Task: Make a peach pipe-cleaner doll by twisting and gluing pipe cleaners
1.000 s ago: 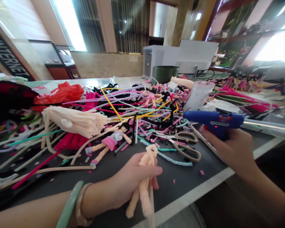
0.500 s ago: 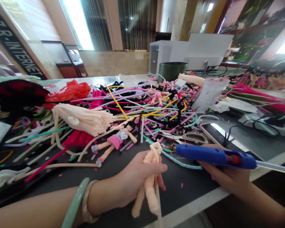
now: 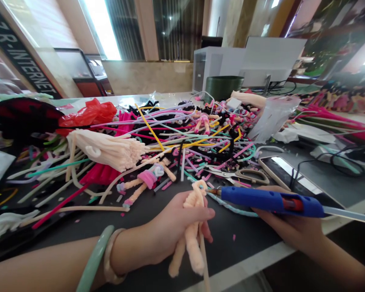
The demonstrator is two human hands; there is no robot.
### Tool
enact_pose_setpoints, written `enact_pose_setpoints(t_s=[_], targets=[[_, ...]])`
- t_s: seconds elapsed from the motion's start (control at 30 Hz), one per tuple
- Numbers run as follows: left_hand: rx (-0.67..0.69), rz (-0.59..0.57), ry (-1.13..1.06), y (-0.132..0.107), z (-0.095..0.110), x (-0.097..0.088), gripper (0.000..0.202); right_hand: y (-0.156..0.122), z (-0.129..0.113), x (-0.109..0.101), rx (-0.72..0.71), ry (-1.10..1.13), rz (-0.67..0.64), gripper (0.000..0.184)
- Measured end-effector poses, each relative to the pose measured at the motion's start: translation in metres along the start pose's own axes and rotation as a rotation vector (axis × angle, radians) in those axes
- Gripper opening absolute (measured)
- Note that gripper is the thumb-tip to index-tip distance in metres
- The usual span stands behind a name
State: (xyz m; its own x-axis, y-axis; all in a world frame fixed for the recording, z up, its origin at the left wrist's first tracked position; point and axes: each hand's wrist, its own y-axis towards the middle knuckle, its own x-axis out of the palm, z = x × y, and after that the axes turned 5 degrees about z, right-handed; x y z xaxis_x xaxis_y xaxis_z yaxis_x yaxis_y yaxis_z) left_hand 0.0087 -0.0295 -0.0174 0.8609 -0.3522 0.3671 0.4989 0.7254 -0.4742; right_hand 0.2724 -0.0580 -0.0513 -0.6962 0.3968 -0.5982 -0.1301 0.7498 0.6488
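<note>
The left hand (image 3: 167,219) is clamping a peach pipe-cleaner doll (image 3: 192,239), its middle hidden by the fingers and its legs hanging toward six o'clock. At three o'clock, the right hand (image 3: 287,222) is gripping a blue hot glue gun (image 3: 270,202), its nozzle just beside the doll's top; contact is hard to make out. A heap of pipe cleaners (image 3: 170,142) is sprawling across the bench (image 3: 246,239) at twelve o'clock.

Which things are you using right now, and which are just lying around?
In use:
peach pipe-cleaner doll
left hand
right hand
blue glue gun

Just lying around:
scissors
phone
red plastic bag
green tub
</note>
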Motion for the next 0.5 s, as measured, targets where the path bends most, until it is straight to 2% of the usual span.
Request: enact_pose_setpoints(t_s=[0.17,0.5], targets=[[0.003,-0.018,-0.008,0.0004,0.0011,-0.0002,0.017,0.0064,-0.0085,0.0019,0.027,0.05,0.033,0.024],[0.018,-0.062,-0.005,-0.0003,0.0033,0.0001,0.014,0.0058,-0.0075,0.0018,0.056,0.102,0.042,0.02]])
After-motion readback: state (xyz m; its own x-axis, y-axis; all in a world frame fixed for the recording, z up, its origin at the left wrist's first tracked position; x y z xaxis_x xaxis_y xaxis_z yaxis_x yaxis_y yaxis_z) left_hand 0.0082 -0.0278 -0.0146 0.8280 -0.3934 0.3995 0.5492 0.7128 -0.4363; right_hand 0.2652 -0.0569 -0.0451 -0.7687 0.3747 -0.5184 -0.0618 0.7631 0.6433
